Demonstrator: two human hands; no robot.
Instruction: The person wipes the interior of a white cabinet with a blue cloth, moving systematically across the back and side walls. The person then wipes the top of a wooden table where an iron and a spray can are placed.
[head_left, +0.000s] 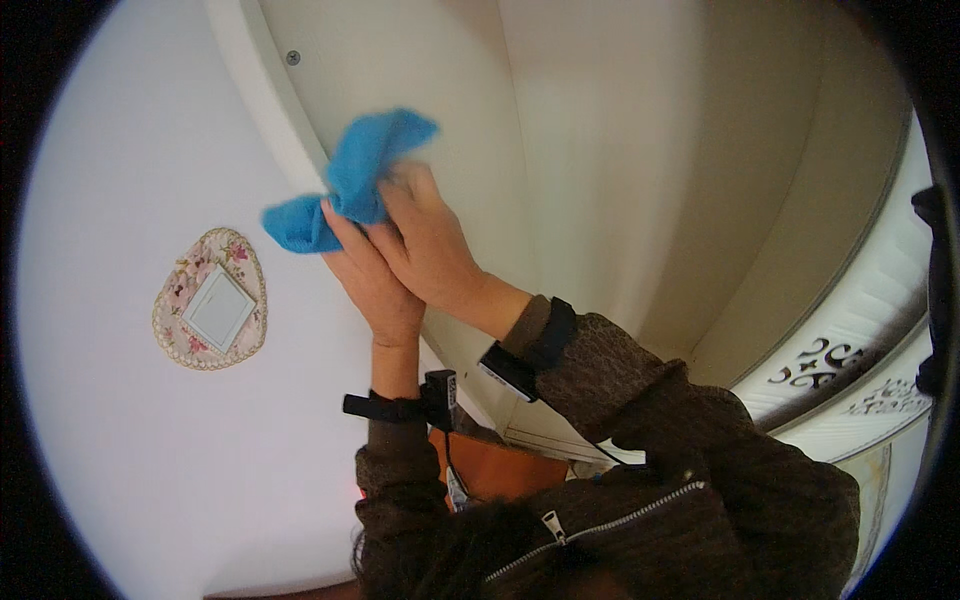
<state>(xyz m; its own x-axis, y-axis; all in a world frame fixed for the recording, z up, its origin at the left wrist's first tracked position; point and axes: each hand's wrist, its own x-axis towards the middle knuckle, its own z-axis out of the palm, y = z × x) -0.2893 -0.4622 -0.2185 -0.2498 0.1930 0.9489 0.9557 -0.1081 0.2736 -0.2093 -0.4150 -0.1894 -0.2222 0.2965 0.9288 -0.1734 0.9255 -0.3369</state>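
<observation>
A blue cloth (362, 161) is bunched between both hands at the front edge of a white cabinet side panel (289, 142). My left hand (375, 289) grips its lower part, fingers pointing up along the panel edge. Just right of it, my right hand (431, 244) pinches the cloth's upper part with bent fingers. The two hands touch each other, and the right partly overlaps the left. One end of the cloth sticks out left over the wall, the other up to the right inside the cabinet. The hands hide part of the cloth and panel edge.
On the white wall (112, 435) at left, a light switch (219, 308) sits in a floral fabric surround (171, 319). A screw head (293, 58) shows in the cabinet. White panels with a dark scroll pattern (814, 364) stand at right. An orange-brown surface (502, 465) lies below.
</observation>
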